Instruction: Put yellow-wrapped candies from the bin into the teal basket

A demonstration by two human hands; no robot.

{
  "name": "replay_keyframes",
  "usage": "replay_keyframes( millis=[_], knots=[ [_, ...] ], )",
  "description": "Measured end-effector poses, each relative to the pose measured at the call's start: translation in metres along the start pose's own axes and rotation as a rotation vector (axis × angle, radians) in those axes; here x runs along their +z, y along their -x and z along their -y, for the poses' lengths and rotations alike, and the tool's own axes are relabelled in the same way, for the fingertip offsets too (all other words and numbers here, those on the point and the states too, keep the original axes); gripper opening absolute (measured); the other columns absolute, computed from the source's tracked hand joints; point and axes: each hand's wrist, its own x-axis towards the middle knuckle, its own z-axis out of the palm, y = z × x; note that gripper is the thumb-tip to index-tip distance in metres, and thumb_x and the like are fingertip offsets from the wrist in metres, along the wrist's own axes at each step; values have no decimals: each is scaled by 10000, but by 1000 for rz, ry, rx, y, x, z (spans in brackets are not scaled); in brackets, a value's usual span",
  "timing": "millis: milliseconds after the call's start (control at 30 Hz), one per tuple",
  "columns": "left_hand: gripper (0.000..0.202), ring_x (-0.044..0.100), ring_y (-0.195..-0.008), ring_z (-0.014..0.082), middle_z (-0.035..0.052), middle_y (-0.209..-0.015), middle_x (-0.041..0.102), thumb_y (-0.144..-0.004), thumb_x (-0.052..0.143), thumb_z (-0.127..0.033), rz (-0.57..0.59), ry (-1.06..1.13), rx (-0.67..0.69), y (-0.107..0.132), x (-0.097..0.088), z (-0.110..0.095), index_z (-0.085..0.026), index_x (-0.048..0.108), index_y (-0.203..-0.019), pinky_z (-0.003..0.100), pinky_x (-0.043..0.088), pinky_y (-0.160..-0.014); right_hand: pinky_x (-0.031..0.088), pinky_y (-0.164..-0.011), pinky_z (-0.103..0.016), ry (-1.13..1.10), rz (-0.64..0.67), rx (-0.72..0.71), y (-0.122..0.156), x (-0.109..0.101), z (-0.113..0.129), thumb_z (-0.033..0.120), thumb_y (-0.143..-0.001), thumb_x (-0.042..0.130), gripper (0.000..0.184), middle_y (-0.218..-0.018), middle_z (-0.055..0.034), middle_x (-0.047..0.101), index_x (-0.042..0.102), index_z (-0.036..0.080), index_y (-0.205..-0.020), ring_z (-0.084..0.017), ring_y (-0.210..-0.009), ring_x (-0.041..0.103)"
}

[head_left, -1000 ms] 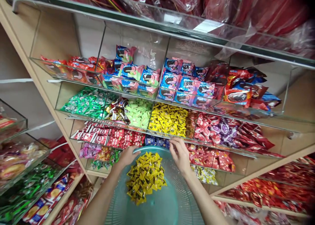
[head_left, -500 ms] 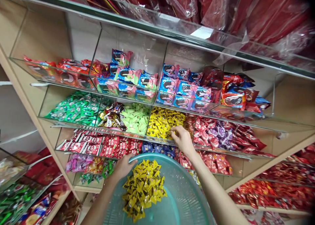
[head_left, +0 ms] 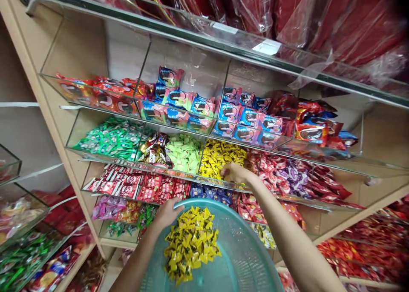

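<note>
My left hand [head_left: 170, 213] is closed on the left rim of a teal plastic basket [head_left: 246, 245], with the thumb over the edge. Inside the basket, a heap of yellow-wrapped candies [head_left: 193, 243] lies toward the left. My right hand [head_left: 235, 173] reaches over the basket into a glass-fronted shelf bin. Its fingers curl down at the front of a pile of matching yellow candies [head_left: 220, 153]. The fingertips are partly hidden, so I cannot make out what is between them.
Pale green candies [head_left: 183, 151] fill the bin left of the yellow ones; red and purple candies [head_left: 281, 170] lie to the right. A glass shelf edge [head_left: 204, 130] with blue and pink snack packs [head_left: 228, 111] runs above my right hand. Dark blue packets [head_left: 211, 194] sit below.
The view has shifted, so the shelves appear farther right. My right hand has turned lower, its fingers curling more into the yellow candies. My left hand keeps hold of the basket rim.
</note>
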Motion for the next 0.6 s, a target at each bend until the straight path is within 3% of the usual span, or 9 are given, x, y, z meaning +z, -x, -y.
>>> replay_keyframes(
  millis=[300,600],
  knots=[
    [375,585,-932,186,54,-1045,641,-789,484,-443,17,-59,-28,-3,-3,-3,-209,593,-1061,224,386,-739,457,-624,-202,-31,-9,-29,-6,11,-8,57,-577,633,271,-797,-37,698,710,154,-818,-152,-717,624],
    [377,588,-954,186,54,-1074,642,-788,487,-435,7,-58,-17,-2,-3,-4,-207,597,-1067,223,402,-772,453,-695,-225,-79,-187,-145,9,16,-6,161,-745,541,211,-842,-54,690,678,130,-903,-155,-755,619]
  ],
)
